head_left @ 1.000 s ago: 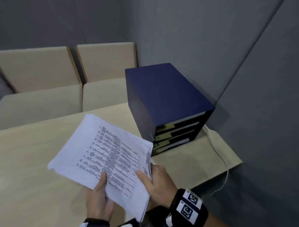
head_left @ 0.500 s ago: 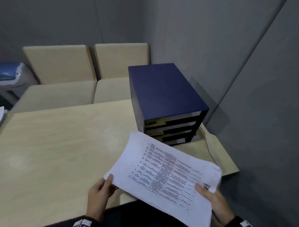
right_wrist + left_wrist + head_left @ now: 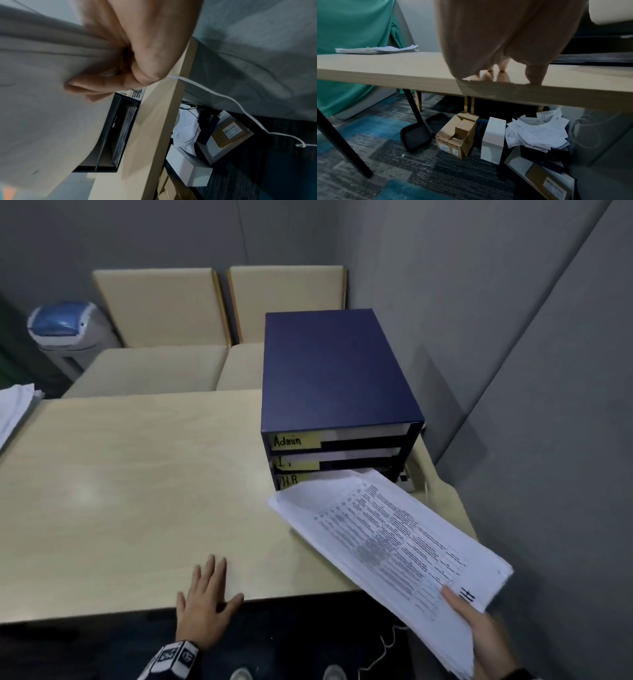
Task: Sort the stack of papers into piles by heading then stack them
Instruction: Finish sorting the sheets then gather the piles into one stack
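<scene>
White printed sheets, a thick sheaf of paper (image 3: 387,539), had swung to the right over the last second and now hung slanted over the front right corner of the pale wooden worktop (image 3: 137,491). The sheaf's far edge was just in front of the lowest slot of the dark blue document tray cabinet (image 3: 335,371). Only the right hand (image 3: 479,635) held the sheaf, thumb on top near the heading corner and fingers (image 3: 96,86) curled beneath. The left hand (image 3: 205,601), which had gripped the sheaf a moment earlier, had let go. It lay flat on the worktop's near edge, fingers straight and spread, holding nothing. Yellow labels reading "Admin", "I." and "H.R" marked the cabinet's slots. This suggested that the sheaf was one sorted pile being carried to its slot, probably the lowest. Another loose white paper pile (image 3: 13,409) lay at the worktop's far left, so sorting was likely unfinished.
</scene>
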`<state>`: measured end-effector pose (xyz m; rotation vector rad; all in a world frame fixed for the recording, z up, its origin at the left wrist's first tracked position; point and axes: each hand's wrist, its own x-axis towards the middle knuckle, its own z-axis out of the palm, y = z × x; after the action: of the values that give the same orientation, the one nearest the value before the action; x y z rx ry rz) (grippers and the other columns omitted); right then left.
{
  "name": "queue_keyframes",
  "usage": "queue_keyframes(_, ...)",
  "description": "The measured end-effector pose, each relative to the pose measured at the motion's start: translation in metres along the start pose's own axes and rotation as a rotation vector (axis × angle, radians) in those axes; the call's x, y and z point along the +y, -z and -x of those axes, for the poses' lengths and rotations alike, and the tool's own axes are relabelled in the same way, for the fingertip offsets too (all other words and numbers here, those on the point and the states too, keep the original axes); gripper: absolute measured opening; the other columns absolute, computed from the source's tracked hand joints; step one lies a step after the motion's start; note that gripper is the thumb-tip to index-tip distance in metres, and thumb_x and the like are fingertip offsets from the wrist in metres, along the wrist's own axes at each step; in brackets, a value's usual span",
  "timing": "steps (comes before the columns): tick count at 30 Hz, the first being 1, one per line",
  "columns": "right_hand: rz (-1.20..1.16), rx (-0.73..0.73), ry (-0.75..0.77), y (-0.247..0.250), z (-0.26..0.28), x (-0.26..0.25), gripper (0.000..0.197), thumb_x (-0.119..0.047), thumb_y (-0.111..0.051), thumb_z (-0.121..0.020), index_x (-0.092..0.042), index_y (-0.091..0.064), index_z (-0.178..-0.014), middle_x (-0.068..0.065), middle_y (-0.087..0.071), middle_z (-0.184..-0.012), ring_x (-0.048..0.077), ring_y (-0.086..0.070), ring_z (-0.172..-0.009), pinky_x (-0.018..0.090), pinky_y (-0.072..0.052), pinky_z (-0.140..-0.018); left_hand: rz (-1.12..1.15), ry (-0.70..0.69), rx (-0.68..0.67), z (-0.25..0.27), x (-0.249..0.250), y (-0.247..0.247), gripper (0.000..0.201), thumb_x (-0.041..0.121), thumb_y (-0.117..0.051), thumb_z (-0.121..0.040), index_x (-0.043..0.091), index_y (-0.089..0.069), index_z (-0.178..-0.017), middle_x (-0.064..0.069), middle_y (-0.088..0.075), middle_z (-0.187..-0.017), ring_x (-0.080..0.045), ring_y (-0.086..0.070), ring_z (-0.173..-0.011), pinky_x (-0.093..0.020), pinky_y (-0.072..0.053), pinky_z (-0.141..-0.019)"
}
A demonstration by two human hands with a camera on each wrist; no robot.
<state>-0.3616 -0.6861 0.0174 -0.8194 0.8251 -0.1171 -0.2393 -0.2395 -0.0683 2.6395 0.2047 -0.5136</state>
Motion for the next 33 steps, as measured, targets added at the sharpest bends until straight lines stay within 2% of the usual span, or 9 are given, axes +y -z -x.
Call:
queue_keyframes(4,0.052,-0.086,-0.077,-0.066,-0.019,0.023,0.038,-0.011,-0.049,-0.100,-0.007,-0.055,-0.137,0.017,-0.068,-0.126,0.034,-0.068,-0.107,0.040,-0.063,-0.072,-0.007,-0.003,-0.012,0.003,0.003,-0.001,0.097,0.080,-0.038,-0.079,0.035,0.001,-0.155,0.014,0.014,-0.162,-0.016,0.006,-0.152,-0.057,-0.008,-0.119)
queue_keyframes(7,-0.011,-0.055,0.027,-0.079,-0.037,0.039,0.043,-0.013,-0.056,-0.097,-0.010,-0.053,-0.140,0.013,-0.065,-0.131,0.021,-0.072,-0.099,0.033,-0.063,-0.071,-0.040,0.002,-0.015,0.002,0.002,-0.001,0.111,0.086,-0.013,-0.058,0.034,0.004,-0.155,0.014,0.018,-0.159,-0.015,0.006,-0.152,-0.056,-0.009,-0.118)
queue_keyframes(12,0.110,-0.037,0.074,-0.134,-0.044,0.072,0.098,-0.062,-0.094,-0.034,-0.022,-0.065,-0.119,-0.001,-0.073,-0.119,0.019,-0.070,-0.108,0.039,-0.056,-0.094,-0.056,0.002,-0.037,0.002,0.001,-0.001,0.112,0.086,-0.010,-0.056,0.034,0.006,-0.155,0.015,0.028,-0.153,-0.011,0.011,-0.151,-0.055,-0.006,-0.119)
queue_keyframes(14,0.192,-0.055,0.005,-0.154,-0.045,0.082,0.085,-0.063,-0.090,-0.050,-0.025,-0.064,-0.121,-0.001,-0.071,-0.122,0.022,-0.067,-0.114,0.040,-0.053,-0.096,-0.054,-0.006,-0.023,0.002,0.000,-0.002,0.112,0.085,-0.009,-0.057,0.034,0.006,-0.155,0.015,0.029,-0.152,-0.006,0.015,-0.147,-0.055,-0.005,-0.119)
queue_keyframes(17,0.276,-0.129,-0.195,-0.173,-0.046,0.087,0.033,-0.037,-0.070,-0.090,-0.021,-0.063,-0.118,0.006,-0.072,-0.101,0.022,-0.068,-0.082,0.034,-0.055,-0.063,-0.039,-0.011,-0.004,0.003,-0.001,-0.004,0.116,0.091,-0.009,-0.055,0.033,0.006,-0.154,0.013,0.027,-0.154,-0.002,0.017,-0.143,-0.054,-0.003,-0.118)
queue_keyframes(20,0.328,-0.102,-0.222,-0.173,-0.054,0.089,0.020,-0.021,-0.061,-0.095,-0.006,-0.060,-0.109,0.003,-0.049,-0.062,0.014,-0.044,-0.051,0.027,-0.034,-0.049,-0.034,-0.018,0.027,0.004,-0.003,-0.009,0.127,0.102,0.008,-0.047,0.033,0.005,-0.153,0.013,0.019,-0.159,-0.001,0.016,-0.144,-0.053,-0.003,-0.118)
queue_keyframes(24,0.237,-0.070,-0.177,-0.186,-0.066,0.080,0.005,-0.004,-0.055,-0.097,-0.003,-0.055,-0.103,0.005,-0.048,-0.070,0.013,-0.048,-0.051,0.020,-0.043,-0.042,-0.036,-0.030,0.050,0.004,-0.007,-0.017,0.110,0.099,0.008,-0.059,0.042,0.002,-0.153,0.041,0.020,-0.151,0.003,0.019,-0.143,-0.053,-0.001,-0.118)
queue_keyframes(30,0.157,-0.096,-0.023,-0.248,-0.100,0.066,0.011,0.002,-0.063,-0.093,-0.005,-0.055,-0.093,0.011,-0.072,-0.087,0.017,-0.073,-0.078,0.020,-0.060,-0.068,-0.045,-0.021,0.039,0.002,-0.005,-0.017,0.109,0.097,0.011,-0.058,0.043,0.010,-0.152,0.029,0.021,-0.156,0.001,0.027,-0.142,-0.052,0.005,-0.118)
queue_keyframes(33,0.082,-0.167,0.069,-0.272,-0.116,0.068,0.022,0.019,-0.052,-0.091,-0.003,-0.056,-0.090,0.008,-0.072,-0.080,0.019,-0.069,-0.084,0.024,-0.058,-0.083,-0.050,-0.021,0.051,0.002,-0.005,-0.018,0.106,0.096,0.011,-0.060,0.044,0.012,-0.151,0.027,0.024,-0.157,0.002,0.032,-0.140,-0.051,0.008,-0.117)
